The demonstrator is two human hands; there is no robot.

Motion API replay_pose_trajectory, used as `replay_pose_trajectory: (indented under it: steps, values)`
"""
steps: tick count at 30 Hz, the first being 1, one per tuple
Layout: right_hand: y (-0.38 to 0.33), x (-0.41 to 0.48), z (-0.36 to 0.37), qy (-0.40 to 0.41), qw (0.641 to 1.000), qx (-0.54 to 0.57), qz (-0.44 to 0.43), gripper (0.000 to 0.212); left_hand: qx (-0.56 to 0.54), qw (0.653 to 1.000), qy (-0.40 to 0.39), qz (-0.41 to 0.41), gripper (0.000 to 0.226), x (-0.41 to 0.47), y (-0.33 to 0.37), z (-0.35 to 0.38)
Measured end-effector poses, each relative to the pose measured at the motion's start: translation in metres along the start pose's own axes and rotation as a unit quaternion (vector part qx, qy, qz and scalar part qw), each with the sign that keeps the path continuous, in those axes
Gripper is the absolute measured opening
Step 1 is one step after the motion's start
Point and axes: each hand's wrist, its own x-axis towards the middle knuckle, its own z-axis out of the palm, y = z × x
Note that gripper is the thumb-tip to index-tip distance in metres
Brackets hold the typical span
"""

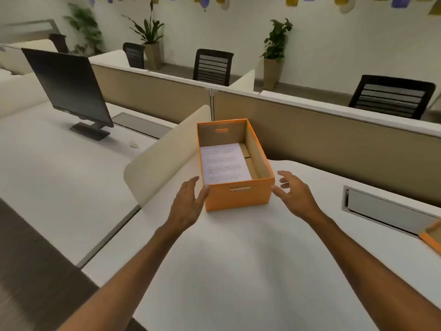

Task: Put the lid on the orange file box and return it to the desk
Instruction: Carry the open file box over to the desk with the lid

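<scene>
**Orange box open on the white desk, hands spread either side**

Standing lidless near the far end of the white desk [238,259]: the orange file box [238,197], rectangular, smooth-sided, plain brown card inside, slot handle cut in each short end. Lying flat in its left part: printed white paper [224,163]; right of it, bare brown floor. At the frame's right edge, an orange lid [430,235], only a corner in view, well apart from the box. Flanking the near end: left hand [188,199] with fingers spread, thumb touching or just beside the near-left corner; right hand [294,192] splayed wide, just off the near-right corner, holding nothing. Left of the box, a curved cream divider [164,158]; behind, a tan partition [334,139]. On the neighbouring desk, a dark monitor [69,89].
</scene>
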Motion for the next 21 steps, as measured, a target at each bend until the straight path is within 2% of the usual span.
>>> replay_pose_trajectory:
  steps: [3,6,10,13,17,21]
  values:
    - [0.005,0.023,0.009,-0.006,0.998,0.028,0.051,0.061,-0.067,0.997,-0.005,-0.039,0.070,0.025,-0.012,0.007]
    - [0.009,0.043,0.019,-0.032,0.989,0.090,0.112,0.063,-0.139,0.983,-0.043,-0.110,0.071,0.045,-0.020,0.017]
    - [0.012,0.069,0.033,-0.034,0.966,0.195,0.166,0.066,-0.208,0.962,-0.070,-0.161,0.093,0.070,-0.037,0.034]
    - [0.014,0.084,0.041,-0.028,0.941,0.260,0.213,0.055,-0.242,0.950,-0.085,-0.176,0.102,0.081,-0.044,0.044]
    - [0.023,0.095,0.045,-0.044,0.924,0.281,0.255,0.050,-0.281,0.935,-0.105,-0.188,0.096,0.092,-0.053,0.052]
    - [0.027,0.096,0.048,-0.059,0.908,0.308,0.279,0.050,-0.314,0.923,-0.123,-0.186,0.065,0.095,-0.051,0.054]
